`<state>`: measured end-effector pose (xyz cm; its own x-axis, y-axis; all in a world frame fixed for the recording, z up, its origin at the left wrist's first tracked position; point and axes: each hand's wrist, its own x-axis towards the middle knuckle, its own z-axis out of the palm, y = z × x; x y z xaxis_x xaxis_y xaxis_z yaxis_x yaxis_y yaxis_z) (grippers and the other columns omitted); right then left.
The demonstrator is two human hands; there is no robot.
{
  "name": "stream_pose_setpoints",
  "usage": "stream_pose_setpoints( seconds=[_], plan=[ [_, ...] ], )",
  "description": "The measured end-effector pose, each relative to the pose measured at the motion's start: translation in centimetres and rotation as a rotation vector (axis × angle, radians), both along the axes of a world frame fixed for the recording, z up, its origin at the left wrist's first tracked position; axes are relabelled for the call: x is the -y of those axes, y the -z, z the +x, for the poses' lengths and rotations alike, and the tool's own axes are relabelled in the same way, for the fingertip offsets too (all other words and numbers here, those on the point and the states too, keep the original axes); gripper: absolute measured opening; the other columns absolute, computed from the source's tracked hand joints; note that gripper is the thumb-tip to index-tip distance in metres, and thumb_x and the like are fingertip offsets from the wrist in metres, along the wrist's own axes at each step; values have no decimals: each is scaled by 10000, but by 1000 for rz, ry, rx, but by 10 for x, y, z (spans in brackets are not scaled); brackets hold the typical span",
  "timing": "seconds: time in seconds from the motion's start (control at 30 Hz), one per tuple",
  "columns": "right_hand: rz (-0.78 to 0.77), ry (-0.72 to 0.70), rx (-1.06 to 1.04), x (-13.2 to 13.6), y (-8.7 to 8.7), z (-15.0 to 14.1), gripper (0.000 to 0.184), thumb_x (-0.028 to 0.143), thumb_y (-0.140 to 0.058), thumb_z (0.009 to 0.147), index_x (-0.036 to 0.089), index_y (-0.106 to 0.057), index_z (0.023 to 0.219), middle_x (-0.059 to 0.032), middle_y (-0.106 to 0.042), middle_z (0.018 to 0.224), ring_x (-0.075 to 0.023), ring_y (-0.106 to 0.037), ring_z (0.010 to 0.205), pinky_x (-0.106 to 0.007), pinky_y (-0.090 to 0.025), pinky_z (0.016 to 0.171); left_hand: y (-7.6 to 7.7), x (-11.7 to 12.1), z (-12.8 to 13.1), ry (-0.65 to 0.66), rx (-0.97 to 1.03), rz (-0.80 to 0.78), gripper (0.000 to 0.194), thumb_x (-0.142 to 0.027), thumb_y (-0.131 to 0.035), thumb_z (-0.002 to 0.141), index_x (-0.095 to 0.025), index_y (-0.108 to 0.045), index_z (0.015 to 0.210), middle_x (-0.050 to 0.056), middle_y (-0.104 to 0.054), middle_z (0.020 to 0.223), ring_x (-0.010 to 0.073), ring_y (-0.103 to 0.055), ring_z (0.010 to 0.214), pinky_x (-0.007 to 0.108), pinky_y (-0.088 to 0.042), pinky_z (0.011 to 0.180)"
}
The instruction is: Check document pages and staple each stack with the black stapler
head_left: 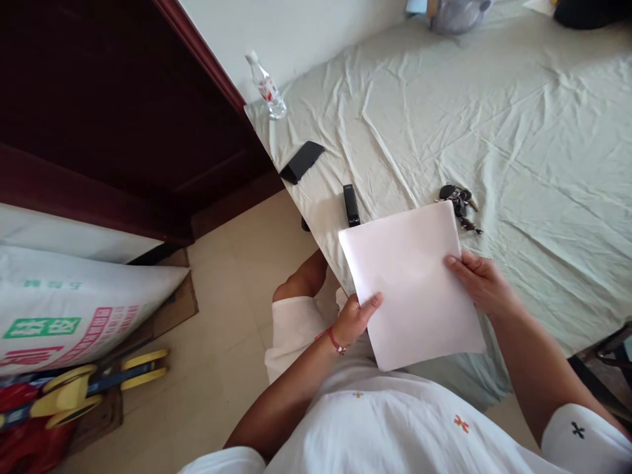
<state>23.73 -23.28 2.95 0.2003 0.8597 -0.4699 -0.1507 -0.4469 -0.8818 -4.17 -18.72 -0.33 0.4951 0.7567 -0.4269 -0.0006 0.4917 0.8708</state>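
Observation:
A stack of white paper sheets is held up in front of my body, over the near edge of the table. My left hand grips its left edge, thumb on top and fingers hidden beneath. On the opposite edge my right hand has the same kind of grip, its thumb lying on the top sheet. Just past the paper's far left corner lies a black stapler. A bunch of keys rests beside the far right corner.
The table has a wrinkled pale green cloth. A black folded stand-like object and a clear plastic bottle stand along its left edge. On the floor at left are a white printed sack and a yellow wheeled item.

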Motion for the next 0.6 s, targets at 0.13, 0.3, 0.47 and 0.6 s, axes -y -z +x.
stream_pose_setpoints(
  seconds=[0.13, 0.3, 0.47, 0.6],
  plan=[
    [2, -51, 44, 6, 3, -1, 430, 679, -778, 883, 294, -798, 1072, -27, -798, 793, -242, -737, 605, -323, -613, 491, -1, -13, 1, -283, 7, -24, 545, -701, -748, 854, -208, -799, 1083, 105, -794, 1193, 297, -711, 1227, 434, -536, 1141],
    [-73, -71, -50, 12, 5, -1, 404, 637, -786, 890, 287, -802, 1090, -40, -799, 772, -264, -748, 598, -339, -617, 478, -6, -44, 0, -390, 144, 36, 582, -547, -801, 868, -251, -679, 1354, 74, -730, 1364, 246, -657, 1328, 378, -485, 1179],
    [-135, -118, -130, 11, 8, -2, 353, 603, -819, 878, 286, -804, 1034, -54, -819, 834, -252, -768, 647, -307, -622, 507, -5, -71, -2, -341, 96, 108, 528, -426, -824, 829, -271, -719, 1323, 43, -772, 1190, 215, -703, 1135, 336, -523, 1047],
    [-107, -113, -110, 10, 10, -6, 397, 632, -807, 875, 276, -802, 1051, -63, -816, 825, -259, -767, 640, -311, -618, 488, 7, -84, -3, -341, -46, 225, 352, -487, -792, 848, -215, -820, 1070, 49, -774, 996, 201, -682, 951, 315, -528, 920]
  ],
)
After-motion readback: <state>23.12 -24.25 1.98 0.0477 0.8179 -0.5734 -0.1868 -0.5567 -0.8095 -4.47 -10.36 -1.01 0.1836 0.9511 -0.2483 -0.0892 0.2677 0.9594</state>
